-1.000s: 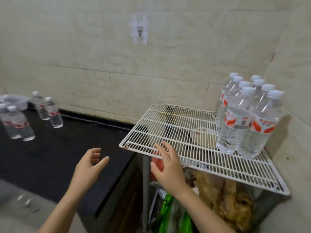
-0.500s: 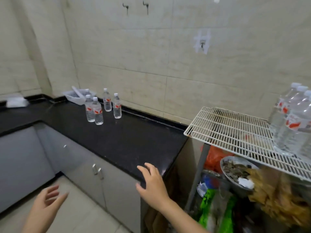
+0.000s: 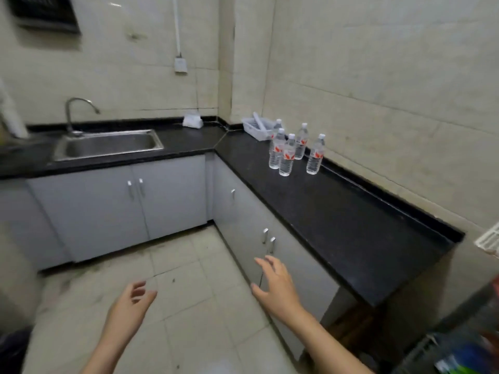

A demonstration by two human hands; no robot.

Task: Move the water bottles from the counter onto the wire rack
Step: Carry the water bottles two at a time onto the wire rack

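Several clear water bottles (image 3: 286, 155) with white caps and red labels stand upright in a cluster on the black counter (image 3: 337, 211), near the far corner by the wall. Only a corner of the white wire rack (image 3: 490, 241) shows at the right edge. My left hand (image 3: 129, 306) hangs over the floor with relaxed fingers, holding nothing. My right hand (image 3: 275, 286) is spread in front of the cabinet doors, below the counter's edge, and is also empty. Both hands are well short of the bottles.
A white plastic basket (image 3: 255, 128) sits behind the bottles in the corner. A steel sink (image 3: 108, 144) with a tap is on the left counter, with a white packet (image 3: 192, 121) near the corner. Grey cabinets (image 3: 172, 198) line both sides of the tiled floor.
My view has swung left, away from the wire rack toward the counter corner. Both hands came off the rack area and now hang lower, over the floor and cabinets.
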